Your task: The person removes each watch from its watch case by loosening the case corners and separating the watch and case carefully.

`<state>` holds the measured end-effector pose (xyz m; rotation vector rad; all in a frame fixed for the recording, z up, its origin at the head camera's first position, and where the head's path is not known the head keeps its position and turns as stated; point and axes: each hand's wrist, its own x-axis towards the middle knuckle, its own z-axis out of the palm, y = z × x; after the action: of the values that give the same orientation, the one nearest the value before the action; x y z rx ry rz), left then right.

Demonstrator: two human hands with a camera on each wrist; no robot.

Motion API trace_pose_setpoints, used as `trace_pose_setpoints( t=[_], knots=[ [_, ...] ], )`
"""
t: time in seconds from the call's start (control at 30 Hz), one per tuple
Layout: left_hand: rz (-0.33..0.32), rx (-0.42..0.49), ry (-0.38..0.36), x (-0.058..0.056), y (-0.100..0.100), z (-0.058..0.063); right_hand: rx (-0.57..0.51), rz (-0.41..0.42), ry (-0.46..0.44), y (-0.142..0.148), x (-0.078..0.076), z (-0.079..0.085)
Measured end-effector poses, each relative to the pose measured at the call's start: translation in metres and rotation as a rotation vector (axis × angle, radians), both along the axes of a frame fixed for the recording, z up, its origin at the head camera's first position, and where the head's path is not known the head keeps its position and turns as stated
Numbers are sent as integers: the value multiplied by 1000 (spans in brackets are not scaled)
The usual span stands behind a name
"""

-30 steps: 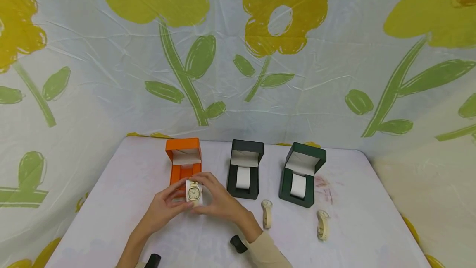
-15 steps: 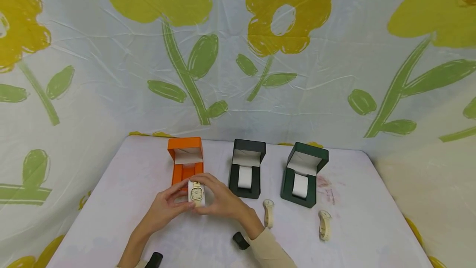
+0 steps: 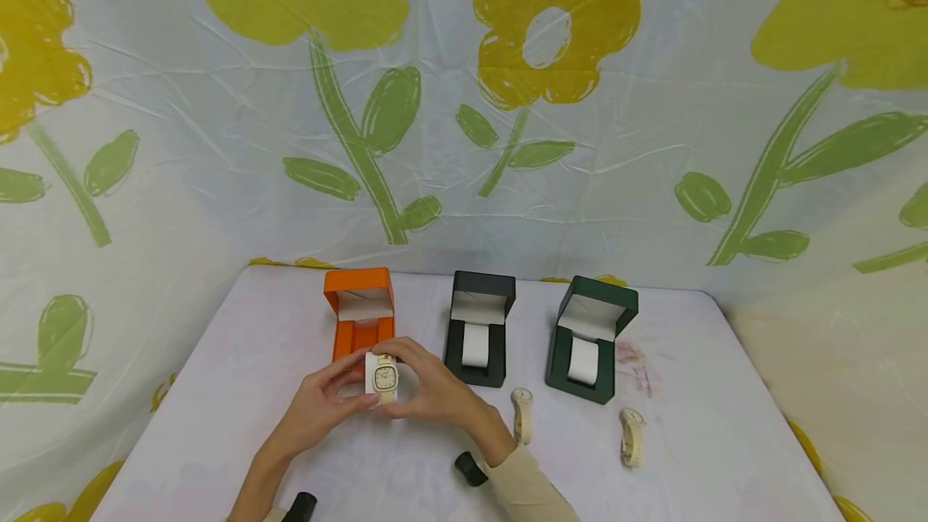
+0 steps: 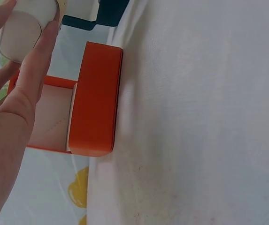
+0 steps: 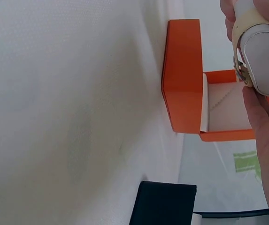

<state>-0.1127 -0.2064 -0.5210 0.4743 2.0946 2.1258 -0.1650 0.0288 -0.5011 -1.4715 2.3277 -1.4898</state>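
Observation:
Both hands hold up a white watch cushion (image 3: 370,383) with a cream-strapped, gold-cased wristwatch (image 3: 386,378) around it, its dial facing up. My left hand (image 3: 328,395) grips the cushion's left side between thumb and fingers. My right hand (image 3: 438,387) pinches the watch and cushion from the other side, fingers at the top, thumb at the bottom. The strap (image 5: 240,33) circles one end of the cushion in the right wrist view, its clasp close to a fingertip. Just behind the hands stands the orange watch box (image 3: 358,279), lid up; its front is partly hidden.
To the right stand a black watch box (image 3: 482,287) and a dark green one (image 3: 602,296), both with raised lids and white cushions inside. Two more cream watches (image 3: 522,416) (image 3: 631,438) lie on the white-covered table (image 3: 696,377) in front of them. A flowered sheet hangs behind.
The watch has shifted slightly to the right on the cushion. Both hands keep their hold in nearly the same place.

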Motion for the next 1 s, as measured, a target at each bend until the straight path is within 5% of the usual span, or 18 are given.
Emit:
trace_pose_setpoints(
  t=[0.7,1.0],
  knots=[
    [-10,-1,12,-1,-3,-2,-52,50,-115,1,-1,-2],
    [9,-8,8,-2,-1,-4,-45,12,-86,1,-1,-4]
  ],
)
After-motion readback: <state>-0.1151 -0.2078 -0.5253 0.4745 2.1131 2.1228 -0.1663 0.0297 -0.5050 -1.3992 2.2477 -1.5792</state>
